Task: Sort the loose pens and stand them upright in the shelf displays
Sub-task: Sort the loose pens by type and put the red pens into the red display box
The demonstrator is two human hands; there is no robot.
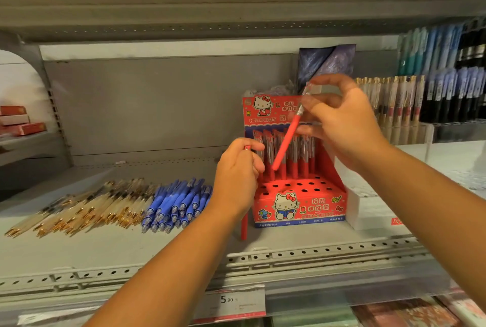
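A person's right hand (pixel 344 126) is pinching a red pen (pixel 286 140), tilted above the Hello Kitty display box (pixel 299 208), while the left hand (pixel 236 182) is gripping spare red pens (pixel 244 224). The back rows are standing filled and the front holes are gaping; blue pens (pixel 176 203) and gold-trimmed pens (pixel 86 211) are lying unsorted on the shelf (pixel 131 247).

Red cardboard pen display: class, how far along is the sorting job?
Done: a back row of red pens stands upright in the red cardboard display. In hand: the right hand pinches a tilted red pen above it; the left hand grips a second red pen. Left: the front holes are empty, and piles of blue pens and clear gold-trimmed pens lie flat on the grey shelf.
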